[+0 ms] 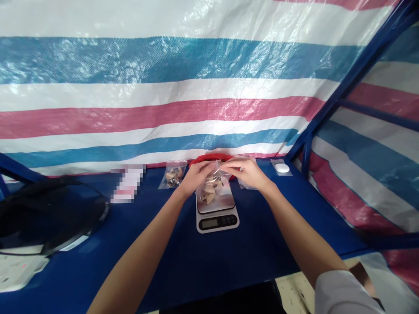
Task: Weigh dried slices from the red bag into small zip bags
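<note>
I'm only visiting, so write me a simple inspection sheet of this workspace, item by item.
Surface: blue table.
Job's things: clear bag of pale brown pieces above a scale; contact unclear, reading illegible.
Clutter: filled packet and blurred paper to the left; red object behind; white round item to the right; black object far left.
Hands: left hand and right hand pinch the clear bag near its top.
Cables: nothing seen that is surely one.
Surroundings: striped sheeting behind and right; blue frame.
</note>
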The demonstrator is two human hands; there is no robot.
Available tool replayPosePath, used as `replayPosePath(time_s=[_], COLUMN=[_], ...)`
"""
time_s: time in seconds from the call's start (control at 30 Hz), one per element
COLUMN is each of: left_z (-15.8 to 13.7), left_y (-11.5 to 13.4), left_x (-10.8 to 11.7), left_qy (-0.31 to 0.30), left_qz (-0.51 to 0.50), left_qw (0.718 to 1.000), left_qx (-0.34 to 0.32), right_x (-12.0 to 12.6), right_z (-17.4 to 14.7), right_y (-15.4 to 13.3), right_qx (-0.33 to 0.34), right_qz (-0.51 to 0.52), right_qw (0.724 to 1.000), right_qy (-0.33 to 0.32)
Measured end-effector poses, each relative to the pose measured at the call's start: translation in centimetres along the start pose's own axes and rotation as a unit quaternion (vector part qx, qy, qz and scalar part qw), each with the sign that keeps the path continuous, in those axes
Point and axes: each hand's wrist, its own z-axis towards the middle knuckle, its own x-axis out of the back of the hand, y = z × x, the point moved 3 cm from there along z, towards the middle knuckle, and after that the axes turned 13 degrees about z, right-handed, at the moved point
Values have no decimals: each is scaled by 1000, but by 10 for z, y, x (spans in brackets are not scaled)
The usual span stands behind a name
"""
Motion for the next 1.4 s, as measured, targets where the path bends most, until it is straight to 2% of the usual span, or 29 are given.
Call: replayPosePath(time_s=[0.1,0.17,0.3,0.43,0.57,0.67,0.77,0.87,0.93,1.13,1.4], left_z=[4,5,0,-11,-16,-10,2,11,14,12,10], left_y=[-4,-10,-22,-26,-26,-26,-26,-31,-36,-50,-45], left_x=[-4,-7,-14,-25,-33,-29,-15,0,6,6,27], left_qy=[-23,-14,69,153,191,154,62,-7,-14,34,-50], left_qz=[-91,-152,-256,-303,-340,-323,-222,-142,-122,-142,-88], left_qw=[995,986,958,932,910,921,963,982,985,981,986], left_qx=[41,69,110,128,143,153,138,126,120,124,132], right_x=[0,1,2,0,-9,-13,-12,-9,-10,-18,-8], right_z=[4,5,6,8,9,11,13,16,16,13,7], right_y=[0,3,18,45,65,67,64,63,65,72,73], right_qx=[2,-4,-46,-118,-205,-221,-219,-216,-225,-261,-283], right_qz=[6,19,71,144,217,247,261,266,275,298,288], right_qw=[1000,1000,995,976,950,941,937,936,931,918,915], right_qy=[-11,-5,52,110,96,72,73,84,81,35,0])
